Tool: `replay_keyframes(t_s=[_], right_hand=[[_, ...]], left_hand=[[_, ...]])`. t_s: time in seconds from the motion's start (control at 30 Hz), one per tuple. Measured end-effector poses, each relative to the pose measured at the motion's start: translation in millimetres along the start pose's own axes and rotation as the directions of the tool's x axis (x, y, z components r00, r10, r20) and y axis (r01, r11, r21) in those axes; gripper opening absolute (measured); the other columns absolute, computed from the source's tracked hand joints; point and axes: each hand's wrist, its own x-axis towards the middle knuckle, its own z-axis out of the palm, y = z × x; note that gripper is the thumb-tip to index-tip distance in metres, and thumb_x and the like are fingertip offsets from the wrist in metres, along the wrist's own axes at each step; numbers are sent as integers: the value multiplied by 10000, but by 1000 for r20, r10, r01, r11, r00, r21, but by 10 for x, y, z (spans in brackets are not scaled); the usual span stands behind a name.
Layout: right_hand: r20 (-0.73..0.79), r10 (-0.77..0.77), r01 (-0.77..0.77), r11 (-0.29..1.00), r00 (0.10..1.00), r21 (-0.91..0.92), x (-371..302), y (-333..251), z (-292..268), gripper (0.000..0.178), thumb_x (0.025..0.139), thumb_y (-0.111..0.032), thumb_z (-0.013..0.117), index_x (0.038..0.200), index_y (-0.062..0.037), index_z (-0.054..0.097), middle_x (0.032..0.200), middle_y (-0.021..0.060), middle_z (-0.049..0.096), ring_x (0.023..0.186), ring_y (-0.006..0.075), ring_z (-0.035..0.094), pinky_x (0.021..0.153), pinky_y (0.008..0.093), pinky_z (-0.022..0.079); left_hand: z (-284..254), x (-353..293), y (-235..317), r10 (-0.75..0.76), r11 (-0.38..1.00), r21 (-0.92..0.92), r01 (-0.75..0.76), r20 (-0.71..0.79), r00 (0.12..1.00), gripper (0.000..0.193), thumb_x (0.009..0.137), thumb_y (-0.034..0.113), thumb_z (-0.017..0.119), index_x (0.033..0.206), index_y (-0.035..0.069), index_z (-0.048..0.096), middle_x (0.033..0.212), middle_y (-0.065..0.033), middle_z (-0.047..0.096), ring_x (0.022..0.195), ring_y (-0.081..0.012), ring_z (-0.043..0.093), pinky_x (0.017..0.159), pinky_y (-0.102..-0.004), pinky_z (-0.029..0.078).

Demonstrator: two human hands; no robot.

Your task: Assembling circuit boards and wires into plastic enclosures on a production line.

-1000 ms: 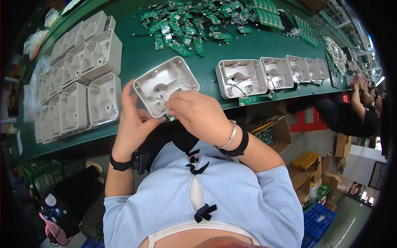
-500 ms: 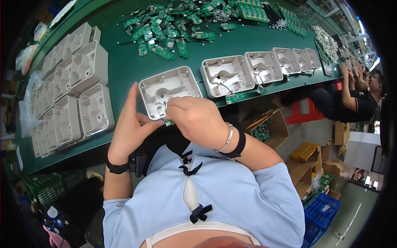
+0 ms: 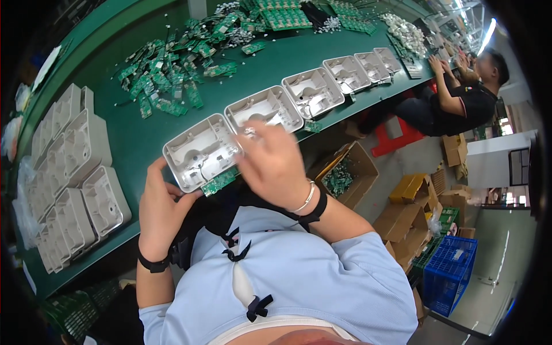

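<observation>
Progress, approx: the pale-grey, rounded-square plastic housing (image 3: 198, 144) in work sits at the near edge of the dark-green surface (image 3: 135, 135), open side up, slightly tilted, w/ a dark thin cable inside and a green rectangular circuit board (image 3: 220, 181) hanging out past its rim at 5 o'clock. So its board looks already fed through; can't tell if anything's fixed. Toward 2 o'clock, a row of five similar grey housings (image 3: 312, 92) runs off along the edge; at least one shows a board at its near side, so those look to be at the same stage. Left to do, prob.: stacked pale-grey housings (image 3: 103, 195) at 9 o'clock, no boards visible in the ones facing up, plus a loose heap of green boards w/ black leads (image 3: 167, 80) at 11 o'clock.

Hands: L hand (image 3: 158, 207) at the housing's 7 o'clock corner, forearm coming up from below, thumb along the near rim, fingers round the L wall; thumb & fingers parted, corner held btwn them. R hand (image 3: 270, 164) at 3 o'clock, palm down, fingers curled fwd over the gap btwn this housing & the next, motion-blurred; can't tell if they're pinching anything or touching either one.
</observation>
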Motion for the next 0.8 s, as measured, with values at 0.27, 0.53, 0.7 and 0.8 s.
replay_keyframes(t_s=[0.27,0.53,0.7,0.8], right_hand=[[-167,313,-350,892,935,-286,-113,834,-241,470,898,-195,812,1323,-64,662,1462,198,563,1334,416,531,1110,495,423],[-235,301,-366,873,924,-322,-137,1408,-293,367,929,-194,787,1246,-42,685,1409,197,614,1292,413,576,1106,506,442],[-216,273,-332,888,938,-318,-118,1719,-340,300,959,-178,771,1197,-7,709,1350,233,667,1257,435,623,1102,482,474],[-224,253,-320,882,941,-347,-176,1843,-441,289,996,-165,744,1225,8,712,1396,222,656,1309,404,605,1132,471,455]], left_hand=[[237,108,194,191,965,189,-180,-38,981,823,757,234,967,1397,8,501,1072,-158,694,878,-294,720,723,-405,565],[554,452,478,213,977,-10,-213,22,977,789,782,154,945,1390,-26,474,1204,-234,663,977,-362,713,839,-444,587],[587,580,514,339,924,-199,-326,36,940,767,811,62,892,1419,-47,438,1301,-274,608,1130,-385,676,945,-436,571],[535,531,544,320,905,-302,-301,15,947,737,824,42,864,1428,-40,450,1353,-273,583,1160,-400,657,979,-446,562]])
